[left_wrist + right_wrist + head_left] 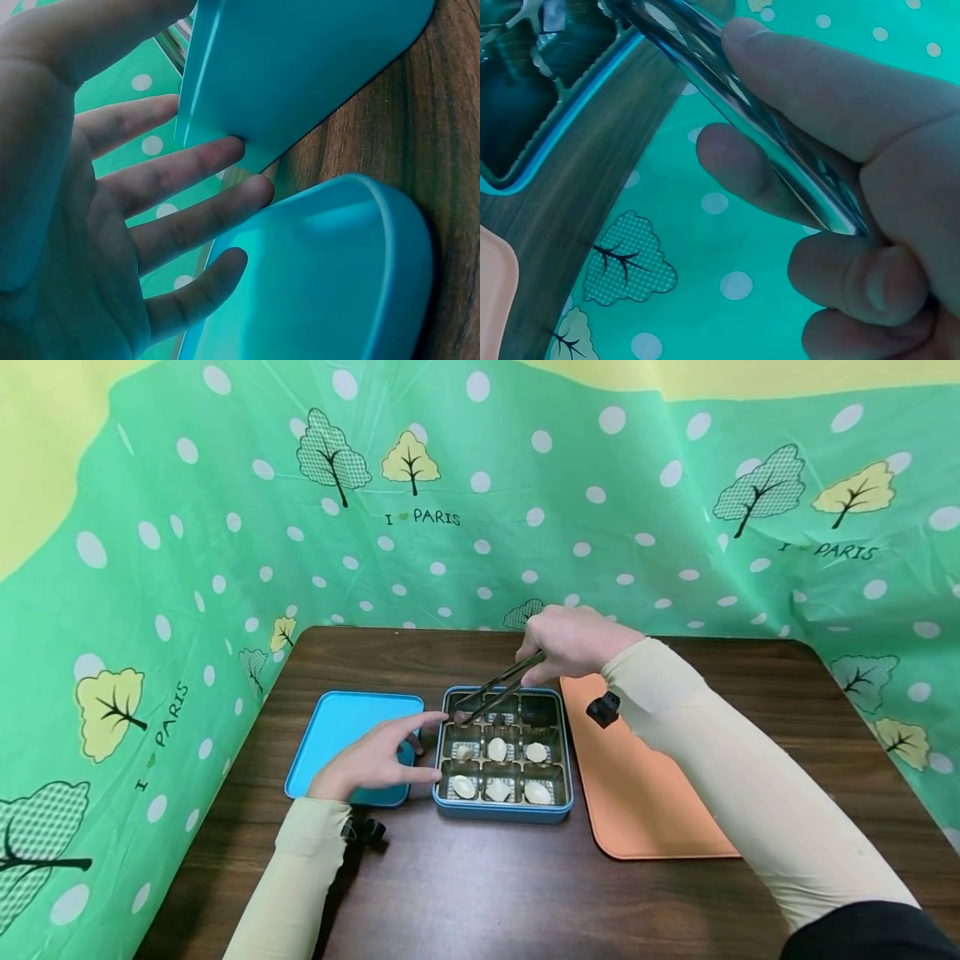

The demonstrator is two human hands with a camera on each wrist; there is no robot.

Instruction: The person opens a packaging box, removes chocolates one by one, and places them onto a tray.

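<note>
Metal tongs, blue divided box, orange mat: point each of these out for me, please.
Metal tongs [742, 110]: right wrist view, on the middle of the shaft.
Blue divided box [502, 813]: head view, on the outer front wall.
Orange mat [633, 789]: head view, on its bare flat surface.

On the table [517, 893], before a cloth [480, 560]: a box [502, 811] sits in the middle, its lid [352, 714] just left, a mat [637, 802] just right and partly below the right forearm [750, 793]. In the box: compartments stand three by three, one piece [497, 749] in each of the middle and front rows; tongs [498, 690] slant from the right hand [573, 645] into the back-left corner, the left hand [375, 756] at the left side
</note>
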